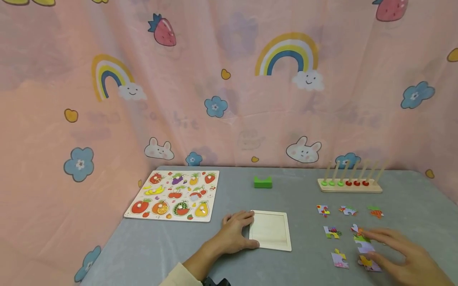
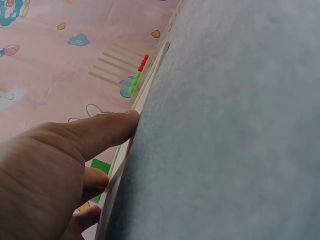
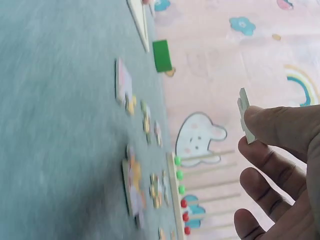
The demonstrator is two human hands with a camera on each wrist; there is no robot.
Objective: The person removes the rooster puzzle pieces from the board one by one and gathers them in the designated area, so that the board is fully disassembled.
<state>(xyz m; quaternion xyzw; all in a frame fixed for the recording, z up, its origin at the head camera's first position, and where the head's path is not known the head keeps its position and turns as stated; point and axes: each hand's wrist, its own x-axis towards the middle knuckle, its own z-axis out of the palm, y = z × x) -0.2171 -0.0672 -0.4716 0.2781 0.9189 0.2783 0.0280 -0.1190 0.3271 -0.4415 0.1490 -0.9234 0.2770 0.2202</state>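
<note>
In the head view, my left hand (image 1: 234, 234) grips the left side of a square wooden puzzle tray (image 1: 270, 230), thumb at its near corner and fingers at its far corner. The tray lies on the table with its recess bare. My right hand (image 1: 404, 252), over the right of the table, pinches a jigsaw piece (image 3: 245, 115) between thumb and index finger; the right wrist view shows it edge-on, raised off the table. Several other colourful jigsaw pieces lie about it, among them a yellow and purple piece (image 1: 370, 263) beneath the hand and a lavender piece (image 1: 339, 259) to its left.
A fruit peg board (image 1: 175, 194) lies at the left of the grey table (image 1: 161, 254). A green block (image 1: 262, 182) stands at the back middle. At the back right is a wooden peg rack (image 1: 348, 188) with green and red beads. A patterned pink curtain (image 1: 229, 131) hangs behind.
</note>
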